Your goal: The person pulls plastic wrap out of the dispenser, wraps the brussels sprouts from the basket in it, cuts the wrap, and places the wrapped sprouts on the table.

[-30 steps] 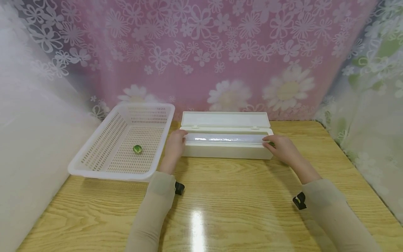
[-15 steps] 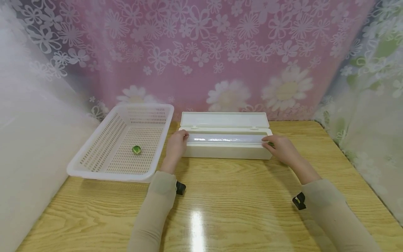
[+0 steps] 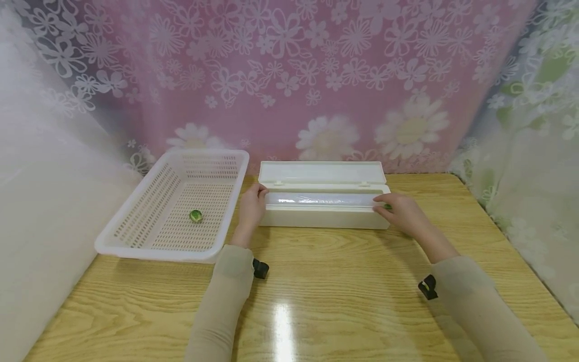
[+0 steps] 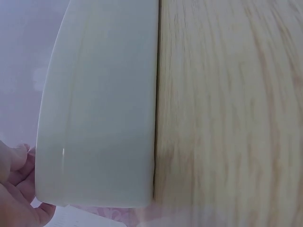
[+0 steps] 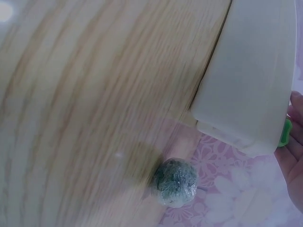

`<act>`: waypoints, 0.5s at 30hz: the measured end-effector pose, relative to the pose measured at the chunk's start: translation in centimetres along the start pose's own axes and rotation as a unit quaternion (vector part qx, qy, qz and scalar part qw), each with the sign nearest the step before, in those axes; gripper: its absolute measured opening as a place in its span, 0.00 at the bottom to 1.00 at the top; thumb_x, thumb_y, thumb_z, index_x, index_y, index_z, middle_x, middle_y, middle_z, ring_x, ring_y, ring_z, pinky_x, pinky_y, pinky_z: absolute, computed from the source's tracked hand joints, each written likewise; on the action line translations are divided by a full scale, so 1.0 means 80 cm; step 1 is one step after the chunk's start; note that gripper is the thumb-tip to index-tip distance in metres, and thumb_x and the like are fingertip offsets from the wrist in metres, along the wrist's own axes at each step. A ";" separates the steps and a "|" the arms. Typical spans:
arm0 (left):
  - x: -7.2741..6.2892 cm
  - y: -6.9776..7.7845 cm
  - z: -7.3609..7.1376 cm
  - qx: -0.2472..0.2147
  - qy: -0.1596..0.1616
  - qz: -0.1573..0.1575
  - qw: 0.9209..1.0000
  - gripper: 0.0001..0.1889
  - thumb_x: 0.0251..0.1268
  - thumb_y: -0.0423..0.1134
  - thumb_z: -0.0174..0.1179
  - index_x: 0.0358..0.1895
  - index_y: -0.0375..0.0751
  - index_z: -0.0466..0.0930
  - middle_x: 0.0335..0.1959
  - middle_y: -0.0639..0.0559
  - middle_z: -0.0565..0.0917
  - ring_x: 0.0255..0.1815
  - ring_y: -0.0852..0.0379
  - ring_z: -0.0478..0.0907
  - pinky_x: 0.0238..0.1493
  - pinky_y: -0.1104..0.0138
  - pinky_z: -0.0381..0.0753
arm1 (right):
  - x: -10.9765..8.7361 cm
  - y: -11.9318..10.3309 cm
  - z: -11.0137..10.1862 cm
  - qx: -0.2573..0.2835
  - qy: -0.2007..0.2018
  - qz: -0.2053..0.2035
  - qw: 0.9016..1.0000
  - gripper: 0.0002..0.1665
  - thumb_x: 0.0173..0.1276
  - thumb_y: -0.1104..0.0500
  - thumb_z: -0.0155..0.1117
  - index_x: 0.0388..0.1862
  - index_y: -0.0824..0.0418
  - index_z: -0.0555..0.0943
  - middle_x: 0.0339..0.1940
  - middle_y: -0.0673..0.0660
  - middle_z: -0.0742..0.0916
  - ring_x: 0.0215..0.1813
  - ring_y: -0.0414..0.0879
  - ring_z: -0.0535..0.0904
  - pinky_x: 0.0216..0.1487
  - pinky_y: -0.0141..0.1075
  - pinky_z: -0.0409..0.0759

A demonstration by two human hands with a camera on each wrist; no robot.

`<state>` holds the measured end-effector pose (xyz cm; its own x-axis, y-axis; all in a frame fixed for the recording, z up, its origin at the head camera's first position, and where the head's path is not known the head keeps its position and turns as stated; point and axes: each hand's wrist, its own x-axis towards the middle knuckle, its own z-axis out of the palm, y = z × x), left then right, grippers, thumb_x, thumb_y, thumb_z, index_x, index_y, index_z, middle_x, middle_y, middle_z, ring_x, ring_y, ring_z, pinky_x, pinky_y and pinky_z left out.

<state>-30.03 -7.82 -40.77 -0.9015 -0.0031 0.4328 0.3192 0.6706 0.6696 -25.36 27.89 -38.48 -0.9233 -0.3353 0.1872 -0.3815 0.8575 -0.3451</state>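
A long white plastic-wrap dispenser box (image 3: 323,218) stands on the table, its lid (image 3: 322,173) raised at the back. Inside lies a shiny roll of plastic wrap (image 3: 316,199). My left hand (image 3: 251,207) is at the box's left end, index finger and thumb pinching at the wrap's edge; its curled fingers (image 4: 21,177) show by the corner. At the right end, my right hand (image 3: 404,213) pinches at the wrap with thumb and index finger. A green slide cutter (image 5: 285,132) sits right beside its fingers on the box edge.
A white perforated basket (image 3: 167,253) stands at the left with a small green sprout-like ball (image 3: 196,216) in it. Past the box's right end, a dark green ball in crinkled clear film (image 5: 175,183) rests on the wooden table (image 3: 325,281). A floral curtain (image 3: 280,100) hangs behind.
My right fingertips have shifted slightly left along the box's front edge. My left fingertips have moved only a little. The box, lid and basket stay in place.
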 end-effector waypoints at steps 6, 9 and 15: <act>0.000 0.001 0.001 -0.018 0.022 0.004 1.000 0.05 0.63 0.31 0.51 0.33 0.31 0.74 0.26 0.41 0.78 0.23 0.50 0.71 0.25 0.62 0.72 | 0.006 -0.003 0.001 -0.008 0.004 -0.004 1.000 0.19 0.64 0.57 0.56 0.49 0.68 0.76 0.46 0.67 0.79 0.47 0.60 0.75 0.46 0.52 0.72; 0.000 0.003 0.001 -0.026 0.030 -0.003 0.999 0.05 0.63 0.31 0.51 0.32 0.31 0.73 0.26 0.41 0.78 0.24 0.50 0.72 0.26 0.62 0.72 | 0.009 -0.004 0.002 -0.012 0.006 -0.004 1.000 0.18 0.64 0.57 0.56 0.48 0.68 0.76 0.46 0.66 0.80 0.45 0.60 0.75 0.46 0.52 0.72; -0.001 0.006 0.002 -0.044 0.046 -0.004 0.998 0.05 0.62 0.30 0.51 0.31 0.30 0.73 0.26 0.41 0.77 0.25 0.49 0.72 0.26 0.61 0.72 | 0.014 -0.004 0.003 -0.017 0.003 0.002 1.000 0.17 0.65 0.57 0.55 0.48 0.67 0.77 0.45 0.65 0.80 0.44 0.58 0.76 0.45 0.51 0.72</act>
<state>-29.89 -7.37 -40.60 -0.8750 -0.0792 0.4776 0.3397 0.6024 0.7223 -26.30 27.10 -38.40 -0.9244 -0.3298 0.1916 -0.3762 0.8713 -0.3151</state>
